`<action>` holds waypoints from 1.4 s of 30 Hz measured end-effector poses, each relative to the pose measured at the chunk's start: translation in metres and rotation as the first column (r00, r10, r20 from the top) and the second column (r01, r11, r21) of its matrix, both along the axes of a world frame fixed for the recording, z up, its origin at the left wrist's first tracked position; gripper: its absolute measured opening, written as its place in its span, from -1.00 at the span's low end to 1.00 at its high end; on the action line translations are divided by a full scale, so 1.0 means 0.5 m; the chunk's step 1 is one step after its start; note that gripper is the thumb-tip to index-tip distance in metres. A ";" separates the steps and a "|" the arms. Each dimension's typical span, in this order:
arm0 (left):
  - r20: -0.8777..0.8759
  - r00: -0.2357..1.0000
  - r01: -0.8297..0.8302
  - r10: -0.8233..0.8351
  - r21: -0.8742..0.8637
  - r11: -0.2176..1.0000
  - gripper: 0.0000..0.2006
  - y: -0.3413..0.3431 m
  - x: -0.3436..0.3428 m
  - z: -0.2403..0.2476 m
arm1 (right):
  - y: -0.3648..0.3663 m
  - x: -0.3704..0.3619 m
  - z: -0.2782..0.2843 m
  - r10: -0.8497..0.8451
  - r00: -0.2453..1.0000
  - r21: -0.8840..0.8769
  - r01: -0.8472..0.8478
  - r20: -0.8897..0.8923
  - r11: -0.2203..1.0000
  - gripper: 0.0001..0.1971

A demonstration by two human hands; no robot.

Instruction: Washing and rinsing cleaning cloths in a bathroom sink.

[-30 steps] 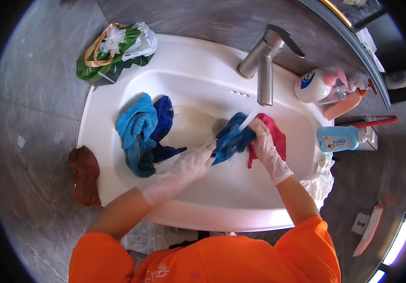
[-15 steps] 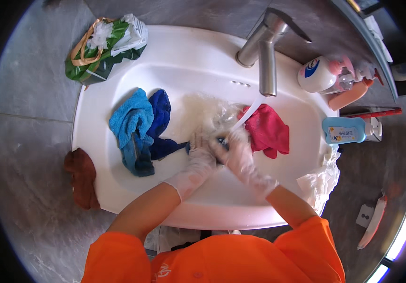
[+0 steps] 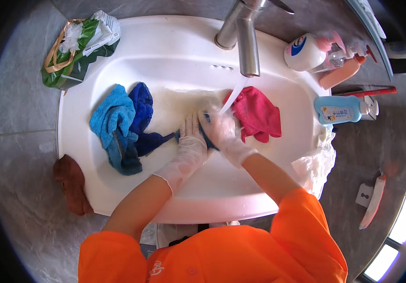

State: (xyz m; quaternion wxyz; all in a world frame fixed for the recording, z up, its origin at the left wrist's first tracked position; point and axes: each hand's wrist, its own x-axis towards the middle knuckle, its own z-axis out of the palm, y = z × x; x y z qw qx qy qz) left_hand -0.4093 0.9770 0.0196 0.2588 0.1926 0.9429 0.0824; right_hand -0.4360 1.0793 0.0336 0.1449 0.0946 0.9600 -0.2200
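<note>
Both my hands wear clear gloves inside a white sink point(image 3: 212, 193). My left hand point(image 3: 191, 141) lies with straight fingers over a dark blue cloth point(image 3: 208, 141), which shows on both sides of it. Close beside it, my right hand point(image 3: 224, 129) is curled on the same cloth, its fingers partly smeared by motion and splashing water. The stream from the faucet point(image 3: 248, 52) falls onto my right hand. A wet red cloth point(image 3: 257, 113) rests just right of it. Left of my hands lie a light blue towel point(image 3: 113, 111) and a darker blue cloth point(image 3: 141, 106).
A brown cloth point(image 3: 72, 184) hangs over the left rim. At the back left stands a green bag point(image 3: 82, 49). Pump bottles, one white point(image 3: 302, 53) and one light blue point(image 3: 337, 110), are on the right. Crumpled clear plastic point(image 3: 316, 162) covers the right rim.
The whole view has shifted, so the sink appears farther up and left. My right hand has shifted slightly against the cloth, and more of the blue cloth shows between my hands.
</note>
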 end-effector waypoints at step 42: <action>-0.096 0.995 0.076 0.004 0.815 0.575 -0.79 0.056 0.113 0.182 | 0.052 0.009 0.028 -0.432 0.818 -0.473 0.229 -0.380 0.851 -0.70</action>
